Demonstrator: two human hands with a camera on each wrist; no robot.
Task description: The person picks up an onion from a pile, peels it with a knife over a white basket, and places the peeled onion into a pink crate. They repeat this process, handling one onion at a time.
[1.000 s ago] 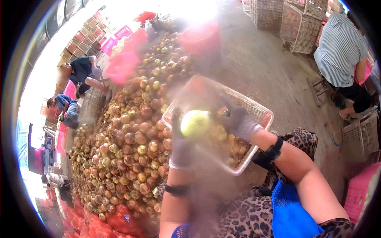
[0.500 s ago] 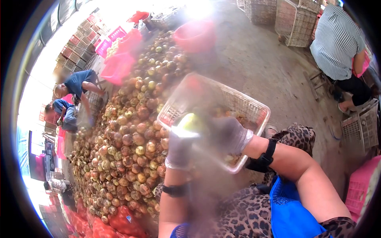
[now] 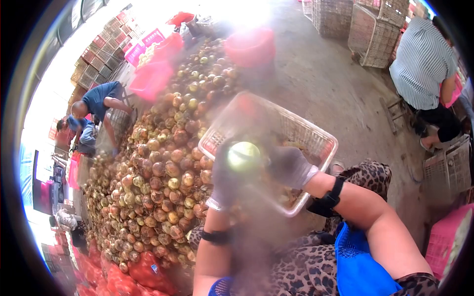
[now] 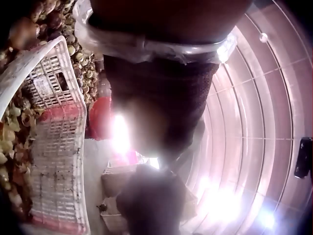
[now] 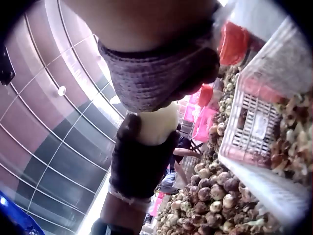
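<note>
A peeled, pale green-white onion (image 3: 244, 156) sits in my gloved left hand (image 3: 222, 180), over the near side of a white plastic crate (image 3: 316, 133). The fingers and thumb of that hand wrap round it from below in the right wrist view, where the onion (image 5: 159, 126) shows pale between both hands. My gloved right hand (image 3: 291, 167) is bent close against the onion's right side; I cannot tell whether it grips anything. Onion skins (image 5: 296, 127) lie inside the crate. In the left wrist view, the left hand (image 4: 156, 98) is dark and blurred.
A large heap of unpeeled onions (image 3: 158, 167) spreads left of the crate. Red mesh sacks (image 3: 148, 271) lie at its near end. Pink tubs (image 3: 153, 79) and a red basin (image 3: 250, 47) stand beyond. People sit left and right; stacked crates (image 3: 375, 34) stand at the back right.
The right hand has moved from over the crate to beside the onion. The onion has turned in the left hand. At the left, a person has bent down toward the heap.
</note>
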